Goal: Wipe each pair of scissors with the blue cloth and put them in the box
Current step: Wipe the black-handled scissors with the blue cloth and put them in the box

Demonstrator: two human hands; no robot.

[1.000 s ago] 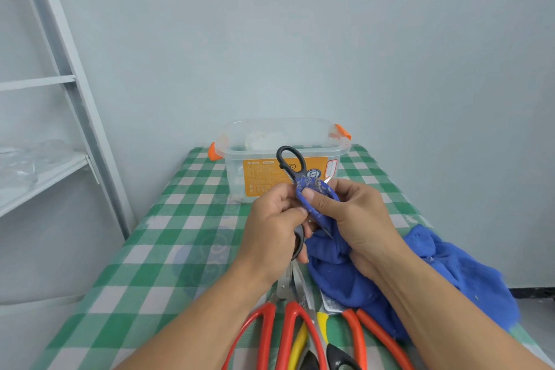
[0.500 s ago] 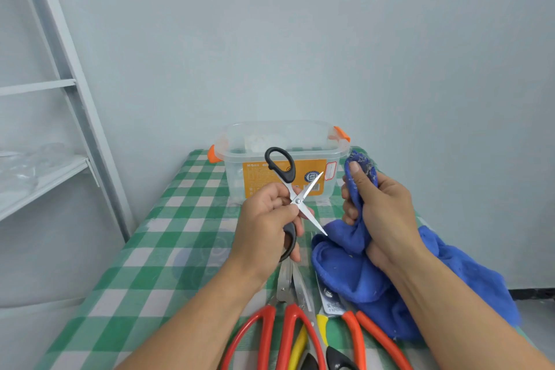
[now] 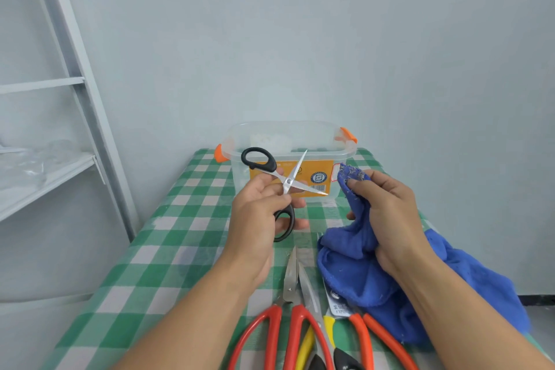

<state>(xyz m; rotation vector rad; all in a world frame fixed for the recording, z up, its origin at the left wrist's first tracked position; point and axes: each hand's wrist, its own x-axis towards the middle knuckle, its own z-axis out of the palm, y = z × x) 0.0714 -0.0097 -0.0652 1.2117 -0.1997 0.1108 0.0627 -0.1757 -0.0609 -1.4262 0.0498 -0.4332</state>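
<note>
Over the checked table [image 3: 186, 210], left hand [image 3: 255, 219] grips open scissors [image 3: 285, 186]; right hand [image 3: 387, 219] clutches cloth [image 3: 354, 264].

The open top of the box [image 3: 318, 167] is free from above; loose scissors [image 3: 291, 294] and blue cloth [image 3: 360, 273] crowd the near table [image 3: 180, 219].

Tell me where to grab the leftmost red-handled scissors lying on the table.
Grip the red handle loops, coming from the near side: the scissors lie flat and closed, handles toward you, blades pointing away toward the box.
</note>
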